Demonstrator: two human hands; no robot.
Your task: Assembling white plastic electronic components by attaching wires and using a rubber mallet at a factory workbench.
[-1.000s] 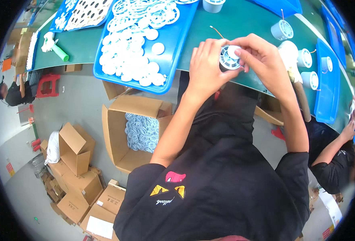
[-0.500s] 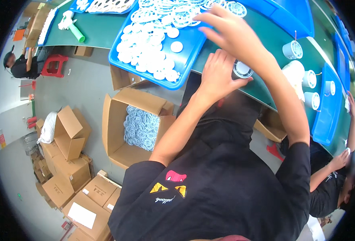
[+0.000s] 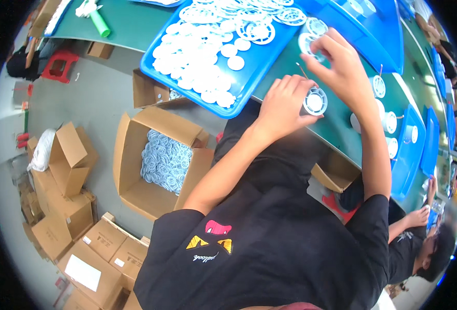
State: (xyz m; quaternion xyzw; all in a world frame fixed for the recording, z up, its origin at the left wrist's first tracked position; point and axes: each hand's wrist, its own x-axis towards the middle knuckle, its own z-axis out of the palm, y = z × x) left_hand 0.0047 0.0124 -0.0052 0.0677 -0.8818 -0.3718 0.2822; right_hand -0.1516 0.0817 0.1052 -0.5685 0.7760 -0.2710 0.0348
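Observation:
My left hand is wrapped round a small round housing, whose white slotted end faces up and from which a thin wire rises. Up and to the right of it, my right hand is closed in a pinch on a white slotted ring. Another pale ring shows just beyond those fingers. To the left, a blue tray carries a heap of white discs and slotted rings.
More round housings stand on the green table at right, near a blue tray. An open carton of pale blue rings sits on the floor at left, near stacked cartons. A co-worker sits at right.
My right hand, blurred beside the tray's rings before, has moved right and now pinches a slotted ring. My left hand keeps its hold on the housing. The whole view has shifted slightly.

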